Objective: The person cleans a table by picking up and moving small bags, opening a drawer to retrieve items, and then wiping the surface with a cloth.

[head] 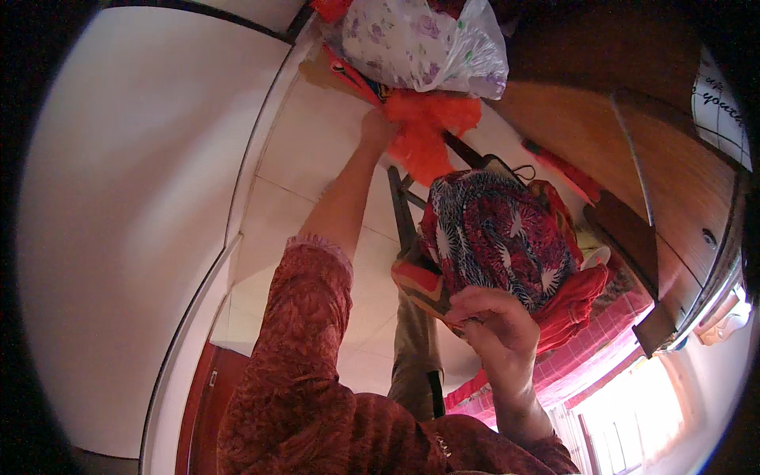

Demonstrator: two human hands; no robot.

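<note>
My left hand (379,132) reaches far forward and grips the edge of a thin orange-red plastic bag (418,136); its fingers are blurred and partly hidden. Before me a folded cloth with a dark blue, red and white print (504,231) lies heaped on a chair or stool, whose dark leg (402,208) shows. At the near edge of that cloth is my right hand (502,323), with thumb and fingertips brought together. Whether a bit of fabric is pinched there cannot be made out. A plain red cloth (573,314) hangs out beside the printed one.
Beyond the orange bag sits a clear plastic bag with purple flowers (421,44). A large white panel (142,208) stands at the left, brown wooden furniture (671,154) at the right. Pale tiles (297,178) cover the floor. Near the window (623,421) is a pink checked cloth (582,368).
</note>
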